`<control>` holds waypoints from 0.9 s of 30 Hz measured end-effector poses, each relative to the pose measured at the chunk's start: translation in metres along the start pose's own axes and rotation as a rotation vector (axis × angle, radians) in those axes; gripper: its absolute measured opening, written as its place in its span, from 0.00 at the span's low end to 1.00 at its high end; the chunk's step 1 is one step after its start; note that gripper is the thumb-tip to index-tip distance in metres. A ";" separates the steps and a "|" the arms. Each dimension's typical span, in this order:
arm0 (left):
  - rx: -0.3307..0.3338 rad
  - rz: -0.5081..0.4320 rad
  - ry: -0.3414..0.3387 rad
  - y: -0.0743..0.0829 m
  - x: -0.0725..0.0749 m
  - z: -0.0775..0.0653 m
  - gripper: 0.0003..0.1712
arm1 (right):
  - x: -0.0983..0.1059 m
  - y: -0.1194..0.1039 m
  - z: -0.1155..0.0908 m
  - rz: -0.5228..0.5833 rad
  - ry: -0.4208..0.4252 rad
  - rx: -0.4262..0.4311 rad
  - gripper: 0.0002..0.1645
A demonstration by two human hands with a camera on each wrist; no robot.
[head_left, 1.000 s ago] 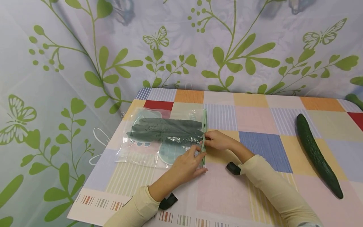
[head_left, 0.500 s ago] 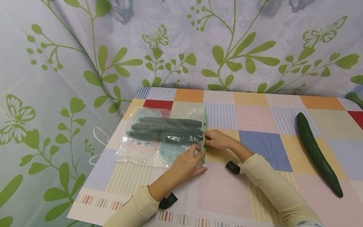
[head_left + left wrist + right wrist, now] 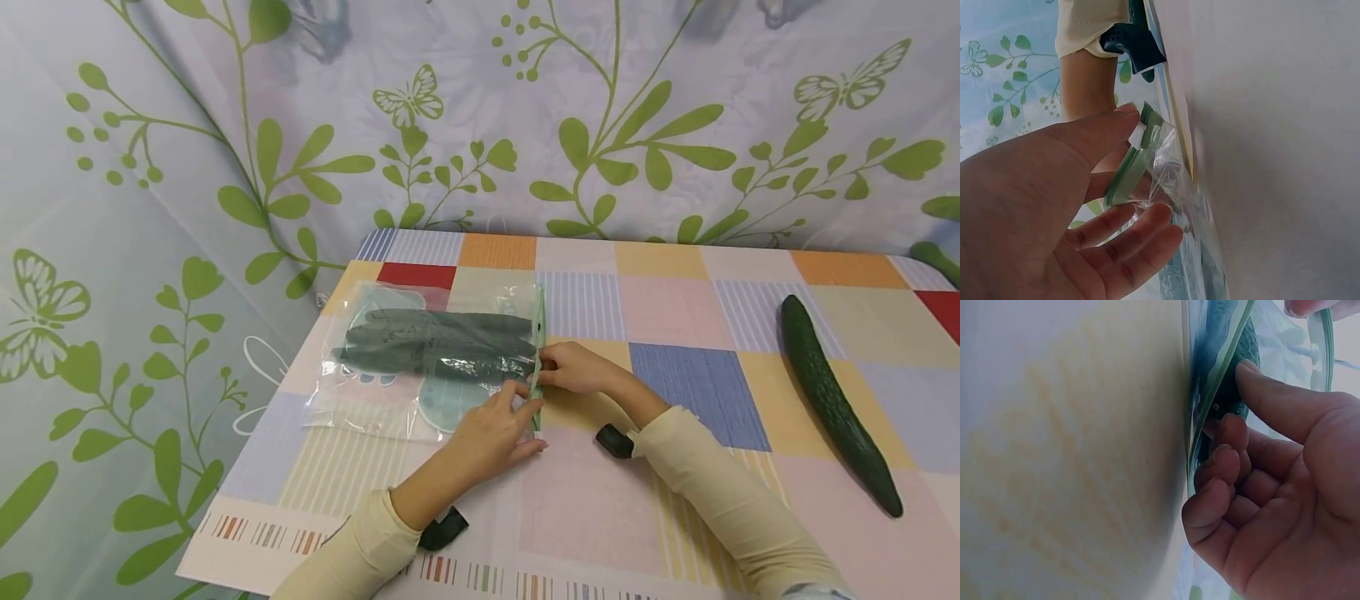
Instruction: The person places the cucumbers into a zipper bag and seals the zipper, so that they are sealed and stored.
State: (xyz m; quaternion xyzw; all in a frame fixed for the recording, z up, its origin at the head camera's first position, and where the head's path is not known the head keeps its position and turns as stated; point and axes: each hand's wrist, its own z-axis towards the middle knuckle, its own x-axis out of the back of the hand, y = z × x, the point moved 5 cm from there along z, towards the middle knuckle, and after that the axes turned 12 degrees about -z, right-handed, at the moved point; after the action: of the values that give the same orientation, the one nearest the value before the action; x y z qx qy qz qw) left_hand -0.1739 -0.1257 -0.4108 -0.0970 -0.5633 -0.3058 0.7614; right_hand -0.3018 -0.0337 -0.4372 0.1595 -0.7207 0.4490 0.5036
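A clear zip bag (image 3: 356, 412) lies flat at the table's left with several cucumbers (image 3: 438, 340) inside, its green zip edge (image 3: 539, 308) facing right. My left hand (image 3: 487, 429) pinches the near part of that edge between thumb and finger. By its thumb, the left wrist view shows a white zip slider (image 3: 1137, 135). At the bag's mouth, my right hand (image 3: 576, 368) has its thumb on the end of a dark green cucumber (image 3: 1249, 353), the other fingers curled below. The mouth's two green strips stand apart in the right wrist view.
A single long cucumber (image 3: 836, 400) lies on the patchwork tablecloth (image 3: 682, 287) at the right. Part of another green thing (image 3: 933, 260) shows at the far right edge. A patterned curtain (image 3: 465, 108) hangs behind the table. Black wrist devices (image 3: 615, 442) sit under both sleeves.
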 end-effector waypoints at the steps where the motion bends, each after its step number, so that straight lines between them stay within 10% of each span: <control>1: 0.002 -0.001 -0.003 0.000 0.000 0.000 0.28 | 0.000 0.001 -0.001 -0.006 0.005 0.001 0.10; 27: 0.067 -0.071 -0.074 -0.002 -0.002 0.001 0.29 | 0.017 0.031 -0.040 0.003 0.045 -0.102 0.16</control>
State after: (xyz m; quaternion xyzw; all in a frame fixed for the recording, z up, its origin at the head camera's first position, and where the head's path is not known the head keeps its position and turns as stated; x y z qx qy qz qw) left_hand -0.1762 -0.1256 -0.4125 -0.0628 -0.6041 -0.3096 0.7316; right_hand -0.3075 0.0194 -0.4342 0.1225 -0.7312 0.4160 0.5267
